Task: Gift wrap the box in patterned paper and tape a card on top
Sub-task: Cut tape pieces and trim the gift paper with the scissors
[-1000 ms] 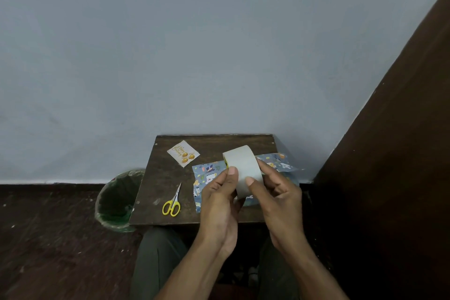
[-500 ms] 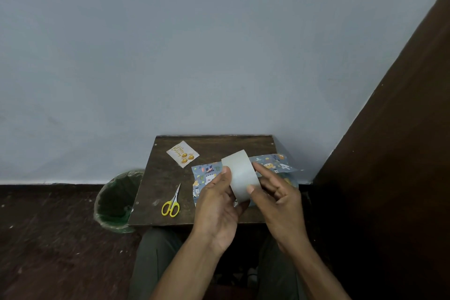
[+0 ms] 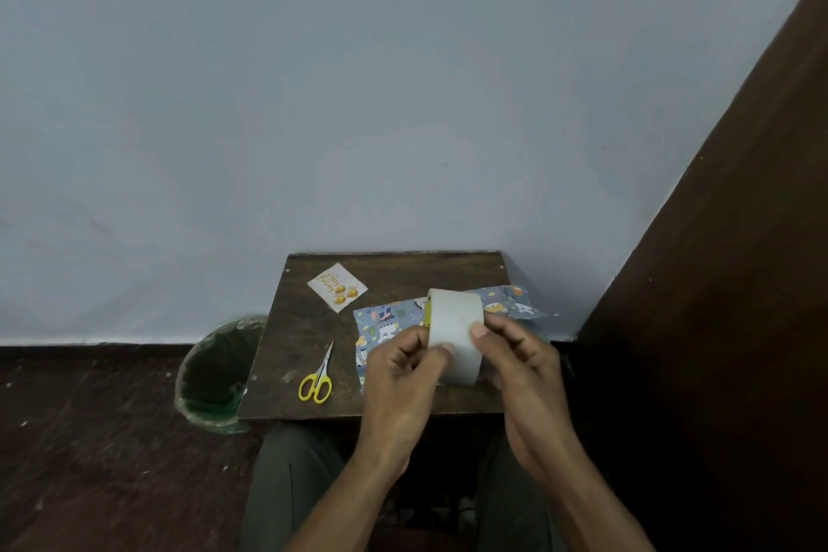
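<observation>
Roll of tape held up between both hands, above the patterned paper on the small table. Left hand curled round the roll's near left side, thumb pressed on its face. Right hand gripping the right edge, thumb tip on the band. Card flat near the table's far left corner, well apart from both hands; scissors just left of the left hand. Box hidden, whereabouts impossible to tell.

I see a big pale blue wall ahead. A dark brown panel leans in on the right. The floor is dark. A small brown worktop sits against the wall, with a green bin just beside it.
</observation>
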